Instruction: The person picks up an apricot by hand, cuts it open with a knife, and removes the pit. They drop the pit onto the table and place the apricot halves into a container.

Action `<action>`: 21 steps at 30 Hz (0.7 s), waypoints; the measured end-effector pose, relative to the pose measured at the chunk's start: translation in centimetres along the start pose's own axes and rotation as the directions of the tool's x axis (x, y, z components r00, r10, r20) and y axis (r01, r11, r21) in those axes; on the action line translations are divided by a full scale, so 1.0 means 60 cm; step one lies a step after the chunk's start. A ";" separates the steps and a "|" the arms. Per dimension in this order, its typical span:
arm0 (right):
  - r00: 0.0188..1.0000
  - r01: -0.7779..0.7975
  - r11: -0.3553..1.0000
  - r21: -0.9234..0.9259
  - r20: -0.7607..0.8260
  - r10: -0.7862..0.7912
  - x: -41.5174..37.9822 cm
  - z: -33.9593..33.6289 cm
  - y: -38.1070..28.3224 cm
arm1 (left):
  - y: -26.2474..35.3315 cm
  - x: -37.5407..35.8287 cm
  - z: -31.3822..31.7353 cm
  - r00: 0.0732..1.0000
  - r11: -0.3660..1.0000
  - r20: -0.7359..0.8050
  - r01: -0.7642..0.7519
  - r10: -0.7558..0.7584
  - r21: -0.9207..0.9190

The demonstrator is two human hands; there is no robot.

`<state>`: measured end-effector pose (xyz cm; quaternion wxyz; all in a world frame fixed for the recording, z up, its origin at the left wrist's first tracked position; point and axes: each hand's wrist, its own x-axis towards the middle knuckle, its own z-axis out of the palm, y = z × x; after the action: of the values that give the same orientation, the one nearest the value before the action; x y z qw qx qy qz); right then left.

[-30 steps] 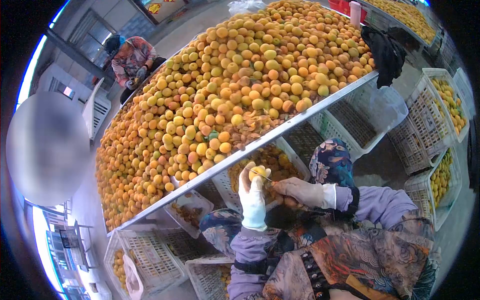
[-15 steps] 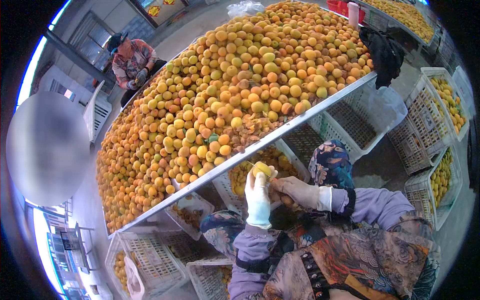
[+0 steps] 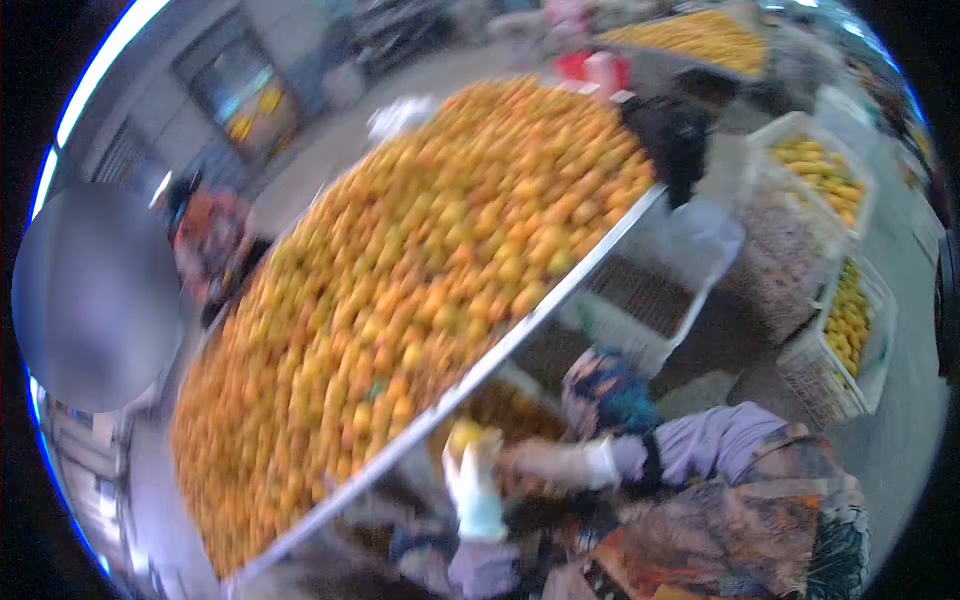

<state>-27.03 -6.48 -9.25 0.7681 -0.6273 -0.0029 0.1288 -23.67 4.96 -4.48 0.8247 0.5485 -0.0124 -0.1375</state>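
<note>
L hand w/ yellow fruit, R hand alongside
Fruit held up nr tabletop edge; R hand's grip: can't tell, blurred. Crate side too blurry to read.

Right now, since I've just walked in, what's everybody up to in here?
A person's gloved left hand holds a yellow fruit up in its fingers, with the right hand close beside it; the blur hides whether that one holds anything. In front lies a big heap of orange-yellow fruit. Another person is across the heap, and a white crate with more fruit stands off to the right.
</note>
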 end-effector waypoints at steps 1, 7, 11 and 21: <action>0.975 -0.220 0.975 0.002 0.029 0.220 0.023 -0.004 0.055 | -0.012 0.009 -0.016 0.998 0.986 0.004 -0.062 0.063 0.158; 0.998 -0.055 0.998 -0.017 0.006 0.055 -0.024 0.005 -0.032 | -0.013 -0.002 0.000 0.996 0.993 0.065 0.071 -0.065 -0.097; 1.000 -0.021 0.999 0.037 0.013 0.020 -0.027 0.001 -0.034 | -0.013 -0.002 -0.002 0.992 0.984 0.054 0.119 -0.113 -0.129; 0.999 0.037 0.997 -0.068 0.007 -0.037 -0.036 0.001 -0.058 | -0.025 0.012 -0.021 0.984 0.988 0.113 0.145 -0.139 -0.043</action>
<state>-28.43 -7.45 -5.54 0.7485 -0.6525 -0.0211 0.1164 -23.08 5.36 -6.43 0.8246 0.5182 -0.0151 -0.2264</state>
